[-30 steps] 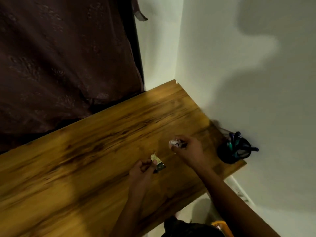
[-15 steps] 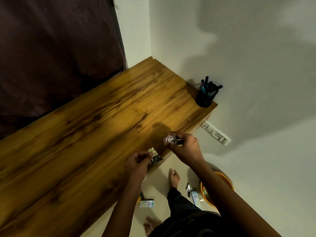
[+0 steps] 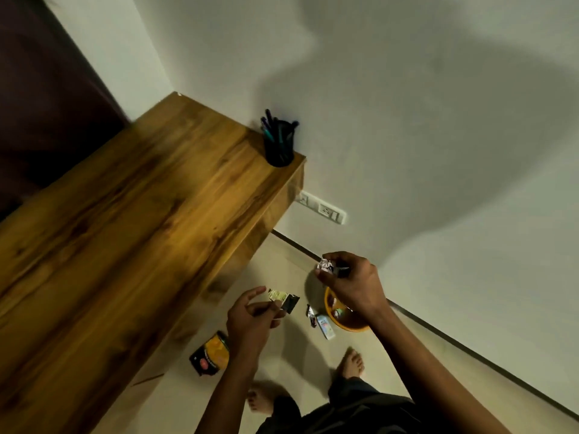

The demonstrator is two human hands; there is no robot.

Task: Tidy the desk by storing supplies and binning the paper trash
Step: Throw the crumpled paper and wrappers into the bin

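Both hands off the desk (image 3: 131, 233), over the floor. Right hand (image 3: 351, 281) pinches a crumpled foil wrapper (image 3: 326, 265) w/ fingertips, right above the orange bin (image 3: 344, 324), prob. for dropping. Left hand (image 3: 250, 314) pinches a flat printed wrapper (image 3: 282, 298), other fingers spread, waiting nearby. Pens stored in pen cup (image 3: 278, 145).

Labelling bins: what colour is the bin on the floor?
Orange bin, partly behind the right hand; head view.
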